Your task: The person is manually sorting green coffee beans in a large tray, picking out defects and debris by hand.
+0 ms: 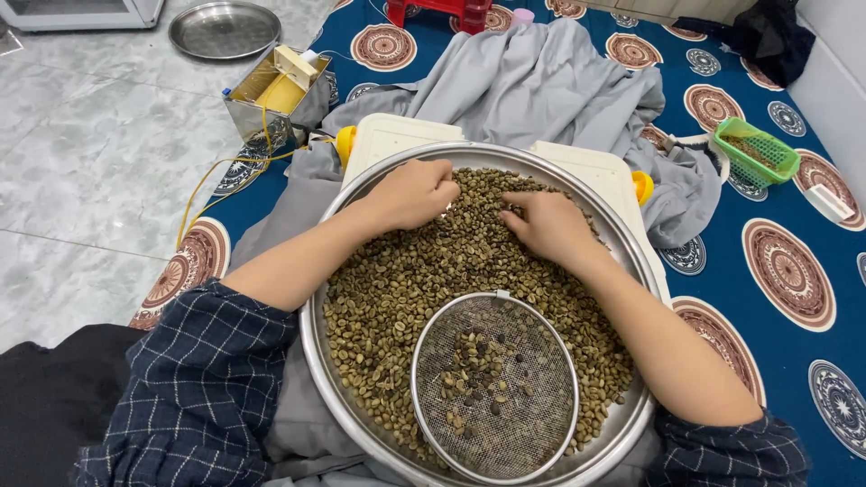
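Observation:
A wide round metal tray (317, 361) rests on my lap, filled with pale green coffee beans (397, 280). My left hand (413, 194) lies curled on the beans at the tray's far left, fingers bent into the pile. My right hand (546, 224) rests on the beans just right of it, fingertips pinching among them. Whether either hand holds beans is hidden. A round wire-mesh sieve (494, 388) sits on the beans at the tray's near side, holding a few darker beans and scraps.
A grey cloth (541, 90) covers the patterned blue mat (794, 271) beyond the tray. A green plastic basket (756, 151) is at the right, a metal box with yellow parts (271, 95) and an empty metal plate (225, 29) at the left on tiled floor.

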